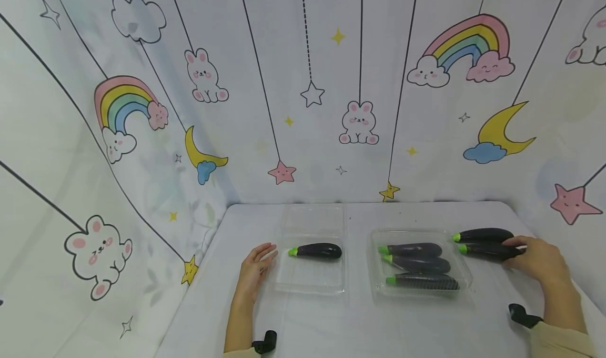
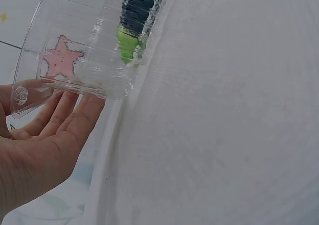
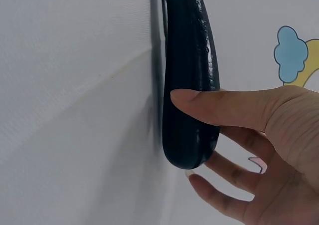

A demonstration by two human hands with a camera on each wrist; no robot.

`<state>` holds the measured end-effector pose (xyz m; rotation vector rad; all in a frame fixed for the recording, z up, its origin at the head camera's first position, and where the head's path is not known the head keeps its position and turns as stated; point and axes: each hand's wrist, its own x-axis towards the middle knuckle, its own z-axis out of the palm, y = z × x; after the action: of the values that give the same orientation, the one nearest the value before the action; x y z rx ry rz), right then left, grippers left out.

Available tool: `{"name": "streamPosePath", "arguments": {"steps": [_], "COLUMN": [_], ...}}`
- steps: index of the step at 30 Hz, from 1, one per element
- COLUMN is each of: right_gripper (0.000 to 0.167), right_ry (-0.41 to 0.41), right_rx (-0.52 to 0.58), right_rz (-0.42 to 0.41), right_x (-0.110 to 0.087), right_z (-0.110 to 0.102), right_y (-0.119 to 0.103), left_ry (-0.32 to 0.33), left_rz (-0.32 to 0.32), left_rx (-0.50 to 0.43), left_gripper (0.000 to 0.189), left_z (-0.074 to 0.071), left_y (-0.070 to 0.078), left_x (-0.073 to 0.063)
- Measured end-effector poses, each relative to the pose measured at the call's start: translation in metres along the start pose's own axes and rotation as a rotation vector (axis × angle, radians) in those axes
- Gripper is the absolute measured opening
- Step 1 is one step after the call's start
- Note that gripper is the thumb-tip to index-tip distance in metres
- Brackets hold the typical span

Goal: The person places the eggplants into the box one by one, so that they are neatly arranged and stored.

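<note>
My right hand [image 1: 537, 258] pinches the blunt end of a dark eggplant [image 3: 188, 70] between thumb and fingers, at the right of the table. A second eggplant [image 1: 483, 235] lies just behind it, both with bright green stem ends pointing left. At the left, my left hand [image 1: 255, 271] rests beside a clear plastic box [image 1: 310, 287], its fairly straight fingers [image 2: 82, 117] against the box's side. One eggplant [image 1: 317, 250] lies inside this box, and its clear lid [image 1: 312, 218] is folded back behind it.
Between the hands stands another clear plastic box [image 1: 418, 294] with three eggplants [image 1: 416, 264] in it; they look hazy, as if seen through a lid. White cloth covers the table [image 1: 360, 326]. A printed curtain [image 1: 317, 147] hangs behind and at both sides.
</note>
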<state>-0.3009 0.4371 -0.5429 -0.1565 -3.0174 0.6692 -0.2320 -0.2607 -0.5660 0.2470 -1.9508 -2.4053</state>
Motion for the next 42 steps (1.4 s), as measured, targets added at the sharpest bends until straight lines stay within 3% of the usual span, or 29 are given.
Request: {"name": "streamPosePath", "arguments": {"steps": [14,29,42], "right_gripper": [0.061,0.063,0.063], "right_ry": [0.017,0.074,0.150], "right_rx": [-0.013,-0.002,0.010], "right_rz": [0.051,0.026,-0.023], "right_x": [-0.006,-0.016,-0.027], "right_z": [-0.008,-0.032,-0.048], "right_y": [-0.014,-0.020,-0.047], "left_ry": [-0.004,-0.012,-0.002], "left_rz": [0.003,-0.003,-0.004], "left_rx": [0.000,-0.032,-0.046], "left_gripper": [0.048,0.049,0.047], "left_z": [-0.001,0.001,0.002], "left_y": [-0.001,0.004,0.002], "left_x": [0.000,-0.001,0.001]}}
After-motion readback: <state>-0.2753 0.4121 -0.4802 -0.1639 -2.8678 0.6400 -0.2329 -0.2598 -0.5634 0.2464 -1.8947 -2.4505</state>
